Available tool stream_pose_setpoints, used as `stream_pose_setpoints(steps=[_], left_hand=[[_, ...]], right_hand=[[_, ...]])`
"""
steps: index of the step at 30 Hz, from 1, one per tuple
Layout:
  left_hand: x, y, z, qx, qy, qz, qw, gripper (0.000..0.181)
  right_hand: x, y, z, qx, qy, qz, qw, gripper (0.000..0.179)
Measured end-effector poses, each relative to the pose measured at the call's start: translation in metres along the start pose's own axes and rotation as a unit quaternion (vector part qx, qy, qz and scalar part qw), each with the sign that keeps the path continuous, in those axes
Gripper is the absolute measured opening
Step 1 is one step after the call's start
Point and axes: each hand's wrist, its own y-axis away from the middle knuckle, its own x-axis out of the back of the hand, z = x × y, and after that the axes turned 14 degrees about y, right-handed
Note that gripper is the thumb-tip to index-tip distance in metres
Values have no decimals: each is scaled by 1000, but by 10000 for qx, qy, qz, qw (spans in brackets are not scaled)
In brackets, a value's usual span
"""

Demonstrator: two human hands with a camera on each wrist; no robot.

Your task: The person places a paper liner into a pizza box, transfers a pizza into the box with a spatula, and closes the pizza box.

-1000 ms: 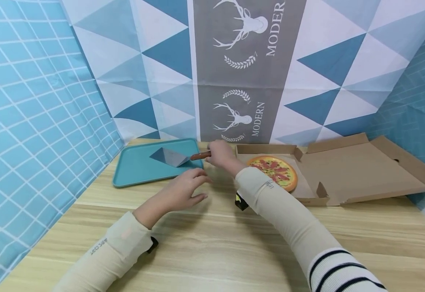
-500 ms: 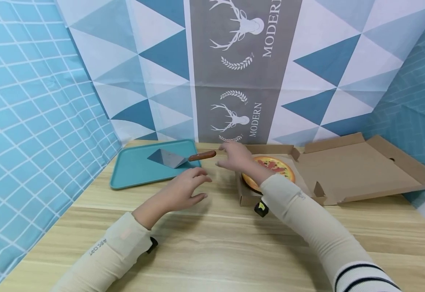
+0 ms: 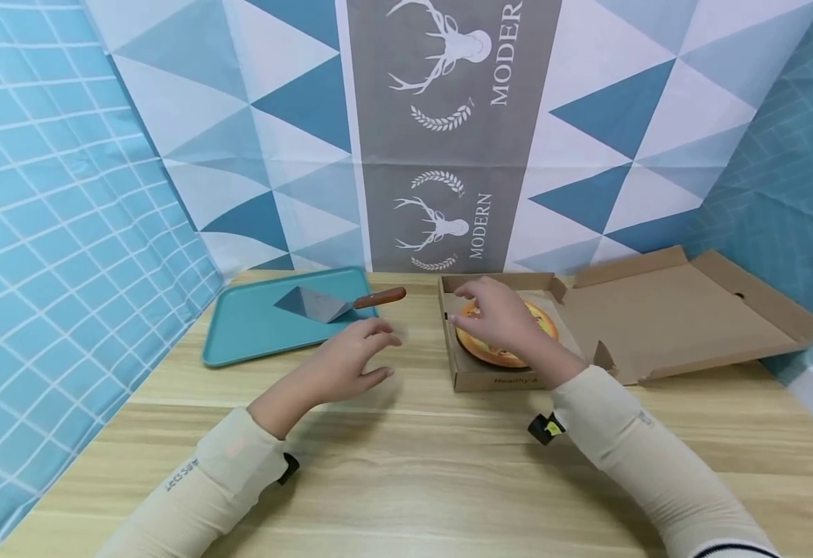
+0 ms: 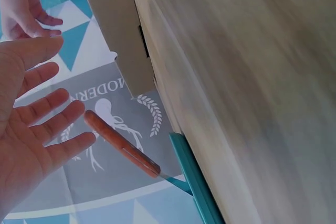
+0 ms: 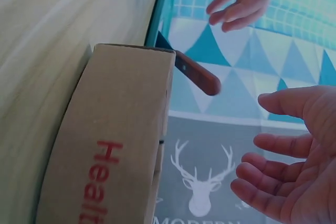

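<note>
My right hand point(image 3: 500, 318) hovers over the pizza point(image 3: 493, 353), its fingers loosely bent and holding nothing; it covers part of the pizza. The pizza lies in the base of an open cardboard pizza box point(image 3: 458, 372). In front of the teal tray point(image 3: 239, 341), my left hand point(image 3: 339, 360) hangs above the table with relaxed, spread fingers, also without a grip on anything. A pizza server with a triangular metal blade point(image 3: 311, 304) rests on the tray. Its wooden handle point(image 3: 380, 297) sticks out past the tray's right edge, and the left wrist view shows the handle point(image 4: 123, 145) beyond my fingers.
The box's lid point(image 3: 685, 318) is folded back flat to the right. Behind the table point(image 3: 413, 465) stands a patterned backdrop point(image 3: 448, 139), with a blue checked cloth point(image 3: 64, 232) along the left. Dark wrist cameras sit below both cuffs.
My right hand has let go of the pizza server's handle and moved right, over the pizza. The server stays on the tray. My left hand has hardly moved.
</note>
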Motion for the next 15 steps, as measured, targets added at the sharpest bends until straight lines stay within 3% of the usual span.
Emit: stream_pose_setpoints(steps=[15], left_hand=[[-7,-17,1,-143,273,64,9995,37]], right_hand=[[20,34,44,-397,-408,168,9982,34]])
